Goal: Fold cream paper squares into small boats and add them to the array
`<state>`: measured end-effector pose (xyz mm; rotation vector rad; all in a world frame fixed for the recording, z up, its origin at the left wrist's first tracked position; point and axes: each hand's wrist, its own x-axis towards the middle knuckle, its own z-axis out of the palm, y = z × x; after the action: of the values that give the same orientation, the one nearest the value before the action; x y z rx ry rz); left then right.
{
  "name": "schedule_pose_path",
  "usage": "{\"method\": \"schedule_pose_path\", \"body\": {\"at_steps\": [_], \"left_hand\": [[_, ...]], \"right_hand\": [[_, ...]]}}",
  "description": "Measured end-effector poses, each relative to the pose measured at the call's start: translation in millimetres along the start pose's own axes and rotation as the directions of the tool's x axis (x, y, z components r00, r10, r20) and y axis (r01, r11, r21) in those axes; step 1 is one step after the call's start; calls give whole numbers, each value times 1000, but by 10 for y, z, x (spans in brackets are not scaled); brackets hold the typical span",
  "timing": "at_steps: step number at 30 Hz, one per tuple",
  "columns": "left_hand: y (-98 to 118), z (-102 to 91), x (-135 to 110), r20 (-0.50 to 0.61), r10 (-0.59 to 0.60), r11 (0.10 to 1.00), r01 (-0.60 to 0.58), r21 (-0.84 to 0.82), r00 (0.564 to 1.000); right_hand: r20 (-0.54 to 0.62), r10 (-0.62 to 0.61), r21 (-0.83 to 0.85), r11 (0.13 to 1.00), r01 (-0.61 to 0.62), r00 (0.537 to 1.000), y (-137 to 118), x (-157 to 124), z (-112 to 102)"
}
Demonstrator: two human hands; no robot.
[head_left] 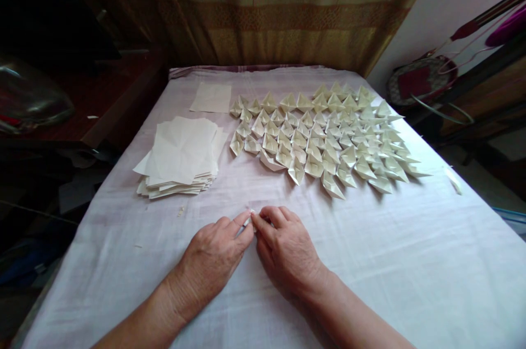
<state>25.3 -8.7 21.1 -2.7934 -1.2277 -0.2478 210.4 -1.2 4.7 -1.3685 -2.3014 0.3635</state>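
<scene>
My left hand (216, 256) and my right hand (285, 250) meet at the near middle of the cloth-covered table (411, 261), fingertips pinched together. A small bit of white paper (250, 217) shows between the fingertips; most of it is hidden under the hands. Beyond them lies a wide spread of several folded paper boats (324, 135). A stack of creased white paper sheets (183, 154) sits to the left of my hands, with a single flat sheet (211, 98) farther back.
A draped curtain (267, 9) hangs behind the table. Dark furniture (82, 102) stands along the left edge, and cluttered items with wire hangers (427, 80) are at the right. A small paper scrap (453, 179) lies near the right edge.
</scene>
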Motion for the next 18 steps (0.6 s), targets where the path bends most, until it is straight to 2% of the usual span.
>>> {"method": "schedule_pose_path", "body": {"at_steps": [6, 13, 18], "left_hand": [[-120, 41, -93, -24, 82, 997, -81, 2, 996], [-151, 9, -102, 36, 109, 994, -109, -13, 993], [-165, -26, -111, 26, 120, 993, -120, -15, 992]], "right_hand": [[-105, 27, 249, 969, 0, 994, 82, -20, 16], [-120, 72, 263, 964, -38, 990, 76, 10, 29], [-137, 89, 212, 976, -58, 987, 69, 5, 73]]}}
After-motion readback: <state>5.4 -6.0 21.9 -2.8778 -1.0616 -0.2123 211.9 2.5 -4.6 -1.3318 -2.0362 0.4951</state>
